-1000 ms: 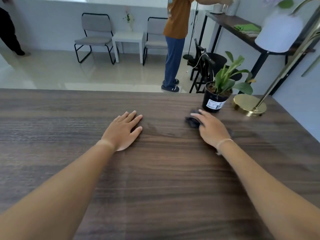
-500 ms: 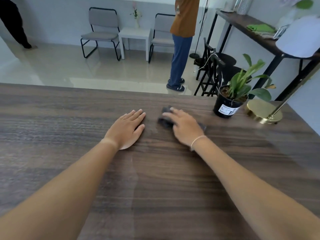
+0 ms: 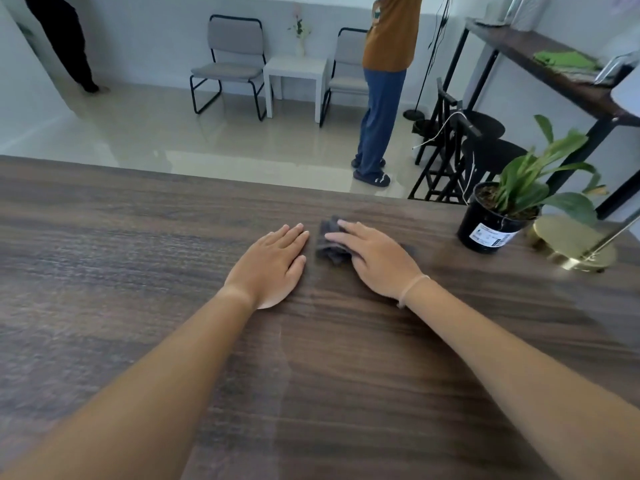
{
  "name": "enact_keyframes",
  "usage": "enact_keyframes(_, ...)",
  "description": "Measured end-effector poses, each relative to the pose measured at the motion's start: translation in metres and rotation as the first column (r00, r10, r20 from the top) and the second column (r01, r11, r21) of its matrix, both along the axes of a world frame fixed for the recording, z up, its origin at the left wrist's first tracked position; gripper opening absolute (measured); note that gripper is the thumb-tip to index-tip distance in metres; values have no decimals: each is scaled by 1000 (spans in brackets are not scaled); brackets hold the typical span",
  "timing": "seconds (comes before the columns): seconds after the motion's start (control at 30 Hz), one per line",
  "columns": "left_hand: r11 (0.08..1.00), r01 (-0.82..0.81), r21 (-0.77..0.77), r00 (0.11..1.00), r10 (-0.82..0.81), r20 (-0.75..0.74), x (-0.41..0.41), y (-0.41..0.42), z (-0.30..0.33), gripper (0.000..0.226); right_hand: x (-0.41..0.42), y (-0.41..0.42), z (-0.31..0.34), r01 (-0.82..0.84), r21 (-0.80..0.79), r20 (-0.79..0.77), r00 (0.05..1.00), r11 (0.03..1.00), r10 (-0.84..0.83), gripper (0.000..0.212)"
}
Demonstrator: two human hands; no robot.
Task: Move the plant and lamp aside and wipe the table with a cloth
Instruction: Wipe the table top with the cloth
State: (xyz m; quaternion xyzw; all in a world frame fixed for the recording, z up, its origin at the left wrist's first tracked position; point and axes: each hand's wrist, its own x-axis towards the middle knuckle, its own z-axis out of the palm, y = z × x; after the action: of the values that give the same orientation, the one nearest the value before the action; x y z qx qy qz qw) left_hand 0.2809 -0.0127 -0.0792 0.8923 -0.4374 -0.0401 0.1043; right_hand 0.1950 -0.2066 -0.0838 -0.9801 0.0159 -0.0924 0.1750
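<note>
My right hand (image 3: 377, 259) presses flat on a dark grey cloth (image 3: 329, 244) on the dark wood table (image 3: 138, 271), near its middle; most of the cloth is hidden under the palm. Just left of it, my left hand (image 3: 272, 266) lies flat on the tabletop, fingers together, holding nothing. A green plant in a black pot (image 3: 491, 226) stands at the table's far right corner. Beside it to the right is the lamp's round brass base (image 3: 575, 244), its stem rising out of frame.
Beyond the table's far edge, a person in an orange shirt (image 3: 388, 81) stands on the tiled floor. Black stools (image 3: 464, 150) and a dark side shelf (image 3: 554, 64) are at the right. Two grey chairs (image 3: 232, 64) and a white side table (image 3: 294, 74) line the back wall.
My right hand has slid the cloth leftward across the table, from next to the plant pot to beside my left hand. The left hand has stayed in place.
</note>
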Motion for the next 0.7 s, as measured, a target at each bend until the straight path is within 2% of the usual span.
enact_keyframes(0.07,1000,-1,-1,1000,1,-1,-1,0,1,51,-8,-18,4,-83,14,7,997,996,83,51)
enact_keyframes(0.1,1000,1,1,1000,-1,1,-1,0,1,51,-2,-37,5,-27,3,-1,1000,1000,27,52)
enact_keyframes(0.2,1000,-3,-2,1000,3,-5,-1,0,-1,51,36,-87,10,356,0,-74,932,935,-355,52)
enact_keyframes(0.23,1000,-3,-5,1000,3,-5,0,0,-1,51,48,-85,12,420,-2,-79,904,907,-419,52)
enact_keyframes(0.3,1000,3,-5,1000,-3,-5,0,0,-1,51,60,-64,13,381,-27,-59,922,924,-382,52)
enact_keyframes(0.4,1000,1,3,1000,-1,-7,0,0,0,52,38,-33,5,94,-15,-18,995,995,-95,50)
enact_keyframes(0.47,1000,3,11,1000,-3,-7,0,0,0,52,19,-39,7,-1,7,-31,1000,1000,1,50)
enact_keyframes(0.5,1000,6,14,1000,-6,-9,0,0,0,52,19,-50,10,40,-2,-48,998,999,-40,49)
enact_keyframes(0.6,1000,2,9,1000,-2,-12,-1,1,0,51,43,-74,13,331,-9,-67,941,944,-330,50)
enact_keyframes(0.63,1000,2,7,1000,-1,-15,0,1,0,51,50,-68,13,369,-17,-58,928,929,-369,51)
enact_keyframes(0.7,1000,3,6,1000,-3,-25,0,1,1,51,44,-41,10,279,-25,-55,958,960,-280,51)
